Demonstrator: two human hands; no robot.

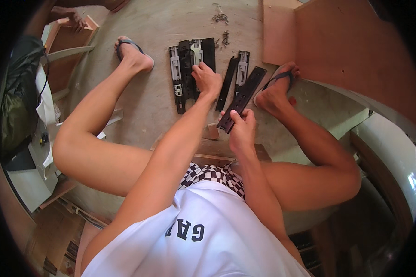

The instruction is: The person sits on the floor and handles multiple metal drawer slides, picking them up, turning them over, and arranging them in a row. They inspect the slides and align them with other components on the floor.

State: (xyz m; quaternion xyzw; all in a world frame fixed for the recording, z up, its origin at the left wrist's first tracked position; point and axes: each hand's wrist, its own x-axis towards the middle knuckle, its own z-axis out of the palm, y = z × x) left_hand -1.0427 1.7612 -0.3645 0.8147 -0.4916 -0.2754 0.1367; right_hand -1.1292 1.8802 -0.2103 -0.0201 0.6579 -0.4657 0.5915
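Note:
My right hand grips the near end of a black drawer slide, thumb on top, its far end tilted up to the right. My left hand is closed at the lower end of a pale open-ended wrench, whose jaw points away from me over the drawer slides. Under and beside that hand, several slides lie side by side, among them a black one with a grey mechanism. A narrow black slide and a slide with a silver mechanism lie between my hands' work and my right foot.
Loose screws lie in small piles beyond the slides. A wooden panel piece stands at the right. Another person's hand rests by a wooden drawer frame at far left. A small wood block is near my lap.

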